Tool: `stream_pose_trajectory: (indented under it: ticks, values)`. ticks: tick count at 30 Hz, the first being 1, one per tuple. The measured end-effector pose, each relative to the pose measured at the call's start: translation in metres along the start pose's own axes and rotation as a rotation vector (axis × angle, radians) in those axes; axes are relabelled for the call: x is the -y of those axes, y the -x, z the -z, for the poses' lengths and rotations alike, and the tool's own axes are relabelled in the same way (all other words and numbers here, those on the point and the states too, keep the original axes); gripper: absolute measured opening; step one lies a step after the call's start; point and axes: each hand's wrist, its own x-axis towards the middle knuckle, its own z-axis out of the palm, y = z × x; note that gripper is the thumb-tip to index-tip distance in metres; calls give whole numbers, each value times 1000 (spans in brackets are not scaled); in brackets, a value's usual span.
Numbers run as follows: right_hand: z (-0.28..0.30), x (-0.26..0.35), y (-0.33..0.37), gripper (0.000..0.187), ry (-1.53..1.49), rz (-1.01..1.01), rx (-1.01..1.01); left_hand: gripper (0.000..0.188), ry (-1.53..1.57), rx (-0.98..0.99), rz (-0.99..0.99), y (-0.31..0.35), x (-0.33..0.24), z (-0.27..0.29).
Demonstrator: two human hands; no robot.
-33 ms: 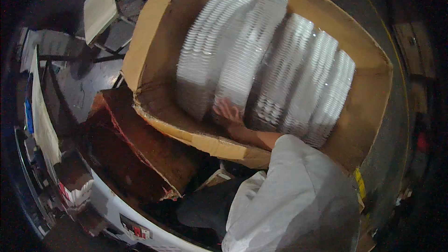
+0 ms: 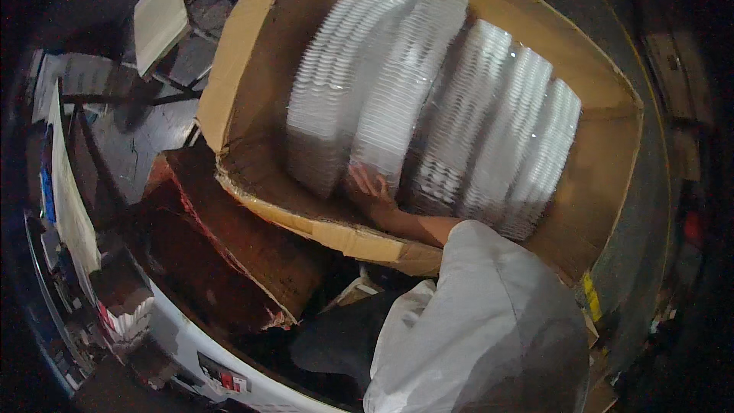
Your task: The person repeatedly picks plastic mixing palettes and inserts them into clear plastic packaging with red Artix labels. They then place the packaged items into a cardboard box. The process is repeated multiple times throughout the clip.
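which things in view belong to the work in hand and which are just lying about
In the work:
- hand, at the near end of one stack
- clear-wrapped white stacks
- open cardboard box around them

Apparently just lying about:
- reddish-brown board or carton
- pale panel, upper left

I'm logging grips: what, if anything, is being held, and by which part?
The right hand is against the lower end of the second white stack from the left; whether it grips cannot be told. The left hand is unseen.
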Motion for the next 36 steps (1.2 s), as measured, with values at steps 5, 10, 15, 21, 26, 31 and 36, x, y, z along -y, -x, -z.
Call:
stream_pose_trajectory:
  ticks: [5, 10, 15, 21, 26, 31, 36]
  values:
    - [-10, 3, -9, 56, -98, -63, -64, 41, -17, 21, -14, -2, -6, 2]
    - [-17, -35, -11, 46, -435, -211, -180, 40, -23, 18, 3, 3, -5, 7]
    - [-6, -49, -12, 32, -229, -158, -237, 39, -20, 5, 9, 7, -3, 11]
    - [-5, -49, -12, 21, -220, -207, -315, 39, -18, -2, 17, 11, -2, 15]
    - [-6, -46, -15, 25, -232, -274, -194, 38, -17, -2, 16, 14, 0, 18]
    - [-5, -43, -24, 37, -478, -398, -154, 37, -19, 2, 21, 17, 0, 20]
    - [-6, -44, -25, 44, -524, -311, 269, 37, -17, -13, 19, 22, 0, 23]
